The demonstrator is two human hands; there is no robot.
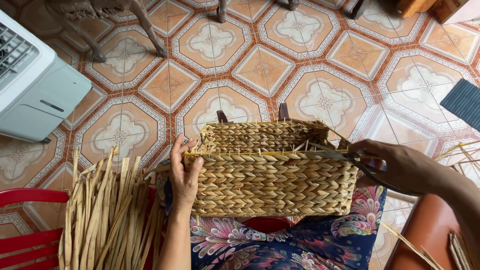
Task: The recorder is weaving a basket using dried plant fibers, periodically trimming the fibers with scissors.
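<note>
While your left hand (184,172) presses the light, stiff woven basket (272,172) (hold its firm rim), your right hand (395,165) grips dark scissors (350,159).

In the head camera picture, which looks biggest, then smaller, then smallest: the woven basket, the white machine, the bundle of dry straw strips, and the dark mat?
1. woven basket
2. bundle of dry straw strips and white machine: they look alike in size, and both are cut off by the edge
3. dark mat, also cut off
</note>
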